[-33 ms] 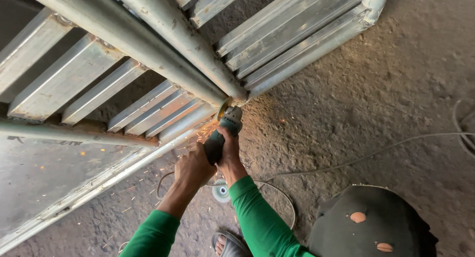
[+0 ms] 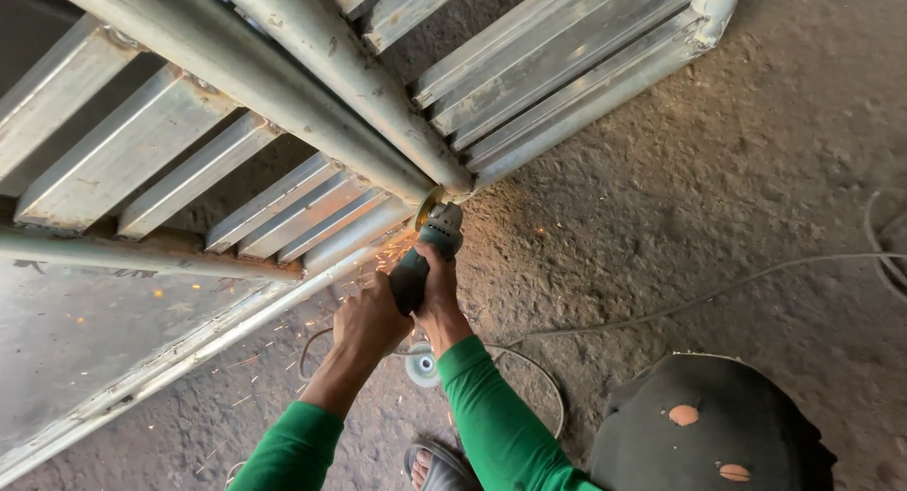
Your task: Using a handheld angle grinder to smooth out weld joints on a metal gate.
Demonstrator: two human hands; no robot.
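Grinder [image 2: 427,255] gripped by both hands: left hand [image 2: 370,323] clenched round its rear body, right hand [image 2: 440,297] wrapped nearer the head. Its disc [image 2: 428,207] touches a pipe [image 2: 350,61] of the grey metal gate [image 2: 123,151], throwing sparks [image 2: 383,259]. A cord [image 2: 718,288] trails over the dirt floor [image 2: 709,170].

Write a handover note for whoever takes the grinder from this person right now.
Left hand: closed around the rear body of the angle grinder.
Right hand: closed around the grinder further forward, near its head.
Grinder: disc pressed against the end of a round pipe of the metal gate frame; sparks spraying down-left.
Cable trails across the concrete floor; a spare disc lies below the hands.
Done: cannot tell how much. Left: grinding at this joint is in progress.
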